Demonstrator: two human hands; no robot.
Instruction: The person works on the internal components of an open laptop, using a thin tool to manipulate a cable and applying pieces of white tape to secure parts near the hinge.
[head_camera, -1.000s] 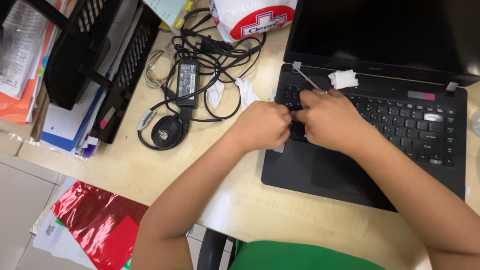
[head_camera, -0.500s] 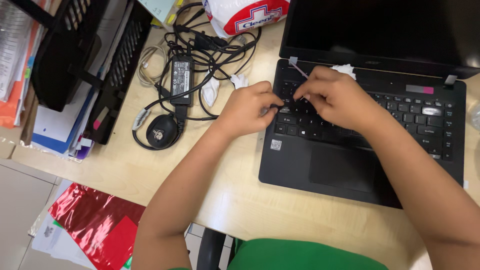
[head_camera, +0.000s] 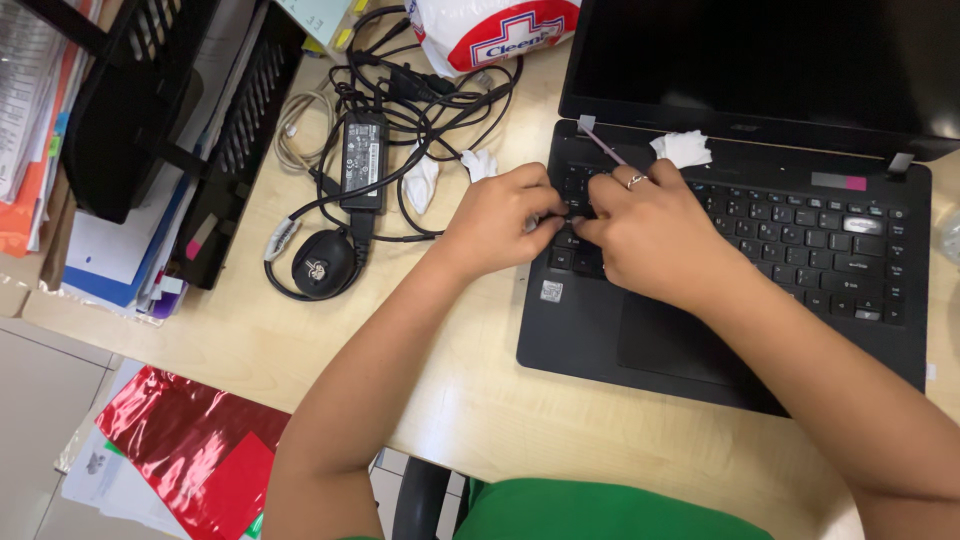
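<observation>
Black paper tray (head_camera: 150, 130), far left of the bench (head_camera: 300, 340). Black power adapter (head_camera: 362, 158) amid tangled cables, round black mouse (head_camera: 322, 263) below. Your left hand (head_camera: 495, 218), fingers curled narrow, met your right hand (head_camera: 650, 235) over the left keys of the black laptop (head_camera: 740, 250); whether either held anything, you could not tell. White tissue wad (head_camera: 682, 148) above the keys.
</observation>
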